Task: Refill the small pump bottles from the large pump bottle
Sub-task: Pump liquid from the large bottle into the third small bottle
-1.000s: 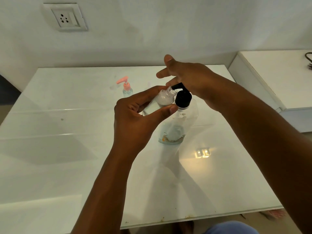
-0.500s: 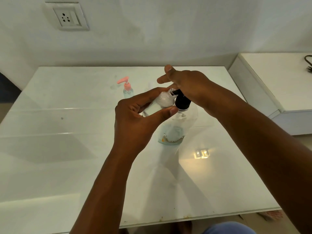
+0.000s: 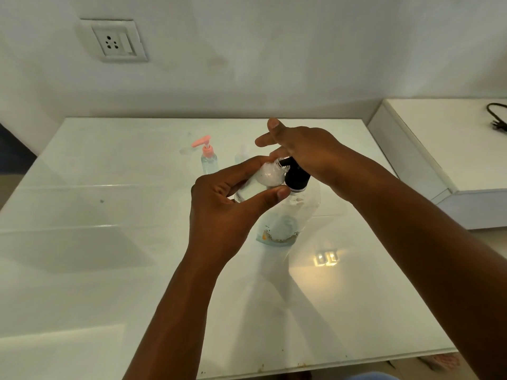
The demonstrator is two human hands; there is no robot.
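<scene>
Our left hand (image 3: 219, 212) gripping an uncapped small bottle (image 3: 263, 179) tilted at the large bottle's (image 3: 290, 215) black pump (image 3: 296, 174), our right hand (image 3: 299, 146) pressing the pump with fingers straight, a pink-pump bottle (image 3: 209, 157) behind on the bench (image 3: 109, 242)

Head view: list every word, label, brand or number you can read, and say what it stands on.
None can be read.
large pump bottle: its printed label near the base is too blurred to read.
small bottle with the pink pump: no print shows.
wall socket: no lettering shows.
</scene>
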